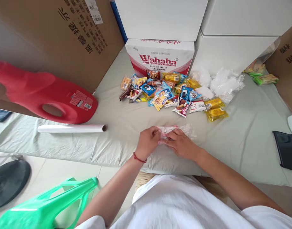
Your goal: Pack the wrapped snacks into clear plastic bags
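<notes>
head view: two hands [165, 143] pinch one snack packet [166, 129].

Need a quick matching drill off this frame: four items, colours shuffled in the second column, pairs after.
1. jug
2. paper roll
3. phone
4. plastic bag

A. green
B. black
C. red
D. white

Pairs: 1-C, 2-D, 3-B, 4-A

Both hands, left hand and right hand, hold a small pink-and-white packet.
</notes>
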`<move>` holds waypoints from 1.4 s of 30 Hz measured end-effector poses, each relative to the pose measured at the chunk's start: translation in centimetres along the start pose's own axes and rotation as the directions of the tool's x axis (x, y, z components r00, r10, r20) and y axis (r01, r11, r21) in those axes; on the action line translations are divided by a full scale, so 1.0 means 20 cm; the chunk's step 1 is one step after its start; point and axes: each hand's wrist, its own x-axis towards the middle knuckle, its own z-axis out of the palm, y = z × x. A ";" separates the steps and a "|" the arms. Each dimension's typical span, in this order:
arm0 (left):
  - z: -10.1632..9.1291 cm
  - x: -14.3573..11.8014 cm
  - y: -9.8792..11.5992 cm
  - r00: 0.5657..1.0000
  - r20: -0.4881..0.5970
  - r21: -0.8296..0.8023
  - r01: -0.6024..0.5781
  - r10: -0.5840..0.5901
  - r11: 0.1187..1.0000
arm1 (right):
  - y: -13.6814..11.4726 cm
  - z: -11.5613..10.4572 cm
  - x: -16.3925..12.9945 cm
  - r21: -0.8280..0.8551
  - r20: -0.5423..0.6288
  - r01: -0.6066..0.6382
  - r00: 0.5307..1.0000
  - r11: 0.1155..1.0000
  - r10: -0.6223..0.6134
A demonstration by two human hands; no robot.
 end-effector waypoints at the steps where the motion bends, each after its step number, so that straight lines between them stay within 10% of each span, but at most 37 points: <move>1: 0.04 0.00 0.02 0.999 -0.002 0.052 -0.045 0.045 0.998 | 0.00 -0.01 -0.01 0.044 -0.008 -0.008 1.000 0.999 0.009; 5: 0.14 0.02 0.02 0.991 -0.043 0.307 -0.108 0.128 0.945 | 0.04 -0.09 -0.06 0.422 -0.054 -0.136 0.983 0.896 0.175; 9: 0.17 0.05 -0.04 0.987 -0.125 0.361 -0.050 0.101 0.931 | 0.18 -0.16 -0.10 0.393 -0.140 -0.540 0.765 0.744 0.629; 16: 0.20 0.06 -0.11 0.964 -0.262 0.415 0.070 0.046 0.907 | 0.24 -0.12 -0.20 -0.078 -0.004 -0.616 0.787 0.784 0.618; 20: 0.22 0.03 -0.05 0.983 -0.183 0.364 0.083 -0.017 0.928 | 0.14 -0.10 -0.21 -0.029 -0.118 -0.609 0.790 0.793 0.602; 24: 0.27 -0.02 0.05 0.967 -0.208 0.323 -0.077 0.150 0.943 | 0.05 -0.11 -0.22 0.277 0.006 -0.705 0.681 0.653 0.732; 29: 0.44 -0.13 0.12 0.756 -0.085 0.571 -0.497 0.649 0.653 | -0.04 -0.08 -0.23 0.935 0.117 -0.340 0.569 0.103 0.814; 34: 0.58 -0.15 0.09 0.587 0.259 0.602 -0.719 0.767 0.348 | -0.07 -0.07 -0.27 0.968 0.230 -0.048 0.550 -0.245 0.803; 42: 0.53 -0.13 0.08 0.655 0.263 -0.042 -0.726 0.708 0.687 | -0.05 -0.06 -0.33 0.975 0.217 -0.101 0.584 -0.196 0.782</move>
